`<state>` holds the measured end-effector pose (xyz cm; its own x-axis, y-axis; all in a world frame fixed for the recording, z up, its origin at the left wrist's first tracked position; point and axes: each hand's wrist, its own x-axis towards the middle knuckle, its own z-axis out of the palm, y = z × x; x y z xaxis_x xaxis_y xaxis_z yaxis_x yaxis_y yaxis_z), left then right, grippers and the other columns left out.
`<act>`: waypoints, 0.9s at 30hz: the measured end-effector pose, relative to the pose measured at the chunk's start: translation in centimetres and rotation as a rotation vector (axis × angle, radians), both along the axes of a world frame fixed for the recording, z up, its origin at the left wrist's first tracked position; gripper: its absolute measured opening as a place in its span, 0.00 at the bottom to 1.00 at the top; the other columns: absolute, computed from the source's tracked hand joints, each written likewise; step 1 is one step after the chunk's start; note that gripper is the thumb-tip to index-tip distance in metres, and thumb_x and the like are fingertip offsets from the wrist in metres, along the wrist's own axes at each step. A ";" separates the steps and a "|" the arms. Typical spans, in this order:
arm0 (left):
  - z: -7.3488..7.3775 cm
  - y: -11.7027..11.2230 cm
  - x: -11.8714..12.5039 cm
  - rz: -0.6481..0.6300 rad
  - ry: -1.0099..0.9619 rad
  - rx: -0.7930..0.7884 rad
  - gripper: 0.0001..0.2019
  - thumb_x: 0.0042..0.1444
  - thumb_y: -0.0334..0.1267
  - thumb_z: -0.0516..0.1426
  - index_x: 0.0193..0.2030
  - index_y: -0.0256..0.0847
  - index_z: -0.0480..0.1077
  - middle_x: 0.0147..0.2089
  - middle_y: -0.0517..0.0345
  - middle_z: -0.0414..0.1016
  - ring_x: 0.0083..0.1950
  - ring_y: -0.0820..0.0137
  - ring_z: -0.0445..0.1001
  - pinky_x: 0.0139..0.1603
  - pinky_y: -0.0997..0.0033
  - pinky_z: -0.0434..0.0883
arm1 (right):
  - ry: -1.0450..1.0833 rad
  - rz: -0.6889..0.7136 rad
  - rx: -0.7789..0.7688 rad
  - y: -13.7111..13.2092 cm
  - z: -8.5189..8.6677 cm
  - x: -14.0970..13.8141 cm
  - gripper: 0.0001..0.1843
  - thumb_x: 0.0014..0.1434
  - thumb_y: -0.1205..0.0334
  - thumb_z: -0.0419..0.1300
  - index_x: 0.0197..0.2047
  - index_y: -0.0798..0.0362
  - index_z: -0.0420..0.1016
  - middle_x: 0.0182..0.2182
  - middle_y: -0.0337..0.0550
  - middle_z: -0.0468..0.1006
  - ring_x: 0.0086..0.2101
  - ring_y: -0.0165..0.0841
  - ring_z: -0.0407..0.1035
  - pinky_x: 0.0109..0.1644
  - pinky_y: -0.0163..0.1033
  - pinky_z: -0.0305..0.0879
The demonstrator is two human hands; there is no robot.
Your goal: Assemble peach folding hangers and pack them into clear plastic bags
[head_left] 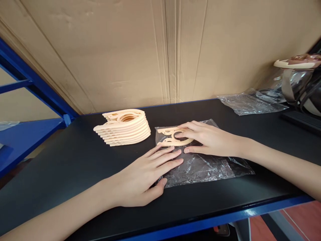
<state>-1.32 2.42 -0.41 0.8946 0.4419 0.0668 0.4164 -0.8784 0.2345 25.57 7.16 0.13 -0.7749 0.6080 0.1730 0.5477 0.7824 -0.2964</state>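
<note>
Cream openwork piece [173,143] lies at one o'clock from my left hand [145,174] and nine o'clock from my right hand [207,137], its long axis running roughly nine to three. My right hand is nearer, fingers laid over its three o'clock end, thumb apart, not clenched. My left hand holds nothing, palm down, fingers loosely spread toward two o'clock onto the clear bag [200,167]; whether the piece is inside it, I cannot tell. A stack of similar pieces [125,134] stands at eleven o'clock from my left hand.

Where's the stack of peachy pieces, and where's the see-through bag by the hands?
Stack of peachy pieces [126,132], head view: its layered side.
See-through bag [200,169], head view: crinkled plastic near its middle.
</note>
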 end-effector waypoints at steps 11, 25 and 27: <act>0.3 0.0 0.0 0.051 -0.034 -0.016 0.27 0.60 0.34 0.52 0.67 0.46 0.57 0.71 0.54 0.53 0.72 0.58 0.51 0.71 0.44 0.47 | -0.024 -0.016 -0.029 0.1 0.1 0.2 0.28 0.64 0.44 0.53 0.61 0.49 0.66 0.60 0.49 0.66 0.56 0.45 0.61 0.57 0.55 0.63; -0.2 0.5 -0.4 0.038 -0.074 -0.004 0.25 0.68 0.47 0.46 0.69 0.46 0.52 0.72 0.54 0.53 0.72 0.60 0.50 0.72 0.48 0.47 | -0.048 -0.038 -0.022 0.0 0.4 0.3 0.31 0.63 0.41 0.52 0.64 0.49 0.62 0.61 0.49 0.64 0.56 0.45 0.61 0.57 0.54 0.62; -0.2 0.7 -0.7 0.032 -0.097 0.052 0.29 0.68 0.54 0.42 0.71 0.45 0.47 0.72 0.52 0.51 0.73 0.59 0.47 0.72 0.48 0.46 | -0.038 -0.048 -0.003 0.0 0.5 0.3 0.32 0.63 0.41 0.51 0.65 0.49 0.61 0.60 0.50 0.64 0.56 0.45 0.61 0.57 0.55 0.62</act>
